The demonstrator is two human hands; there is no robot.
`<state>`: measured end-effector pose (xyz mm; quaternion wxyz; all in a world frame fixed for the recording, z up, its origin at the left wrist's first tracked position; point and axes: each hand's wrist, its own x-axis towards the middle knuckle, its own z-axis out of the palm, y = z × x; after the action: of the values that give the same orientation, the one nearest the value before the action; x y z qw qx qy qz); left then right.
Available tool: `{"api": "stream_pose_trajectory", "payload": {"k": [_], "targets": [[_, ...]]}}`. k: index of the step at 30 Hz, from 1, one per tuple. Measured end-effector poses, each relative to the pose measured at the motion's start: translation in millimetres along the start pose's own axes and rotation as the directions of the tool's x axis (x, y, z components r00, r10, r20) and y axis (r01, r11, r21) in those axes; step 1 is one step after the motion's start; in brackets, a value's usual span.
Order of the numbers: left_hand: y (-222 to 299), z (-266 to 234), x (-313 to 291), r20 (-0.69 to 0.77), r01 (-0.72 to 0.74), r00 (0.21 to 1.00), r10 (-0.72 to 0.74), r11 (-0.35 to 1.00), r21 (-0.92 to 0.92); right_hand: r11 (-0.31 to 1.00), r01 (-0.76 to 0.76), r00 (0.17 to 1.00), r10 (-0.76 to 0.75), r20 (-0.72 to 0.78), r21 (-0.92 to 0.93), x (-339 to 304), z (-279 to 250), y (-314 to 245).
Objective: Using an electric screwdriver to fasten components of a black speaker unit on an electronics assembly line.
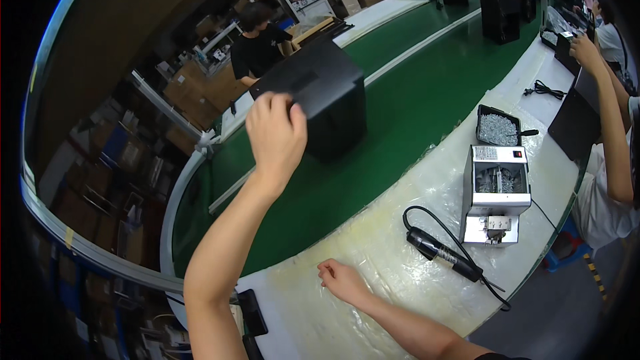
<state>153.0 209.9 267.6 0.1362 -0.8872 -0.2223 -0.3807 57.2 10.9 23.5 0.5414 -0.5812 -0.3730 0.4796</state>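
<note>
A large black box-shaped cabinet (pixel 330 83) stands on the green conveyor belt. My left hand (pixel 277 130) reaches up to it, fingers curled over its near top edge. Lower down, my right hand (pixel 343 281) hovers at or rests on the plastic-covered worktop (pixel 380 240); I cannot tell which. Its fingers are loosely bent and apart, and nothing shows in them. To its right lies a black electric screwdriver (pixel 443 253) with a looped cable.
A screw feeder machine (pixel 497 193) and a black tray of screws (pixel 499 128) stand at the right. Further black cabinets (pixel 500 7) sit along the green belt (pixel 413 87). One person (pixel 257 43) works across the belt; another person's arm (pixel 610 113) is at the right.
</note>
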Motion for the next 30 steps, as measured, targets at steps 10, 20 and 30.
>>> {"api": "stream_pose_trajectory", "payload": {"k": [10, 20, 30], "targets": [[55, 30, 62, 0.274, 0.112, 0.953, -0.130, 0.991, 0.079, 0.979, -0.070, 0.997, 0.061, 0.057, 0.190, 0, -7, 1], [-16, -16, 8, 0.146, 0.384, 0.912, -0.384, 0.923, 0.027, 0.964, -0.002, 0.989, 0.041, -0.140, 0.264, 8, -49, -12], [-19, -122, -103, 0.193, 0.604, 0.796, -0.574, 0.730, -0.319, 0.958, 0.203, 0.761, -0.024, -0.648, 0.203, 23, -66, -1]]}}
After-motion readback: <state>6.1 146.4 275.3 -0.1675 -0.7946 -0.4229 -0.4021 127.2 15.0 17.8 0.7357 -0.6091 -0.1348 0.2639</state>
